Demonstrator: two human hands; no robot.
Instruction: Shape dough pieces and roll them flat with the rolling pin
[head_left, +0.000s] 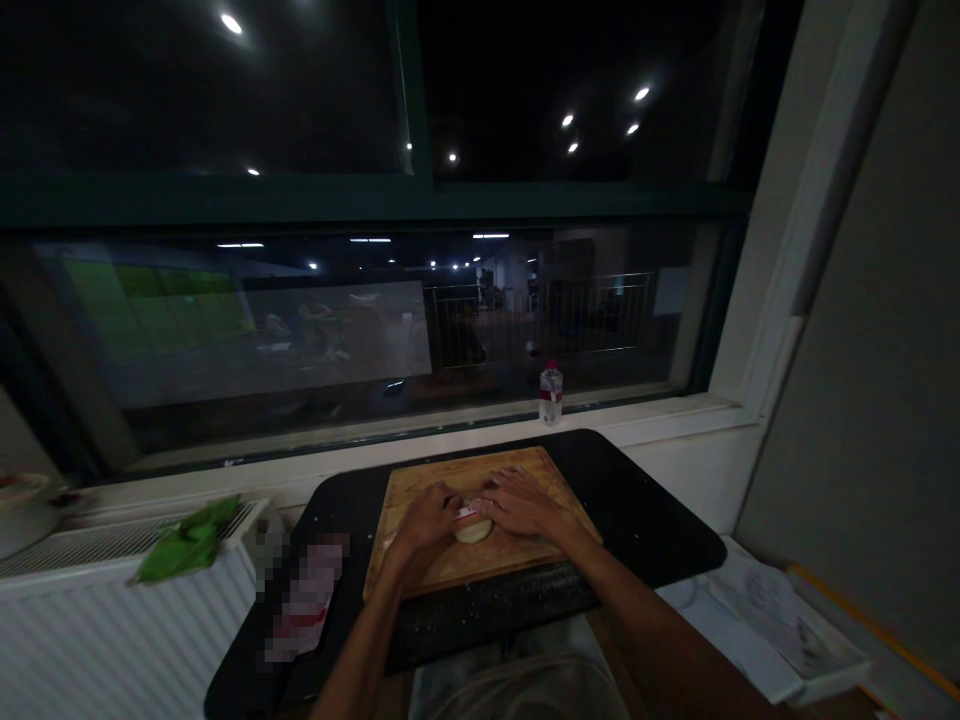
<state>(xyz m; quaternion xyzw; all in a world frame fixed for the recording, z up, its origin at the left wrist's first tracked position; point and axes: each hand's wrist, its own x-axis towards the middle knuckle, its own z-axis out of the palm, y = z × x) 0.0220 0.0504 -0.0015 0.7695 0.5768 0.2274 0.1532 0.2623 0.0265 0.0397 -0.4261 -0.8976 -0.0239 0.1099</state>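
Observation:
A wooden cutting board [427, 570] lies on a black tabletop. On the board is a flat, round, pale piece of dough [474, 532]. Just behind the dough's near edge, a short pale cylinder with reddish marks [468, 512] spans the gap between my hands. My left hand [430, 514] is curled over its left end, fingers bent and partly hidden. Over the right end lies my right hand [519, 500], its fingers reaching forward and inward. Both hands hide the cylinder's ends, and its exact kind is too small to make out.
Left of the board lies a blurred, pinkish flat packet [307, 600]. A green cloth [191, 540] drapes over the white radiator [112, 640]. On the windowsill stands a clear bottle with a red cap [550, 395]. A white box with papers [772, 620] is at the right.

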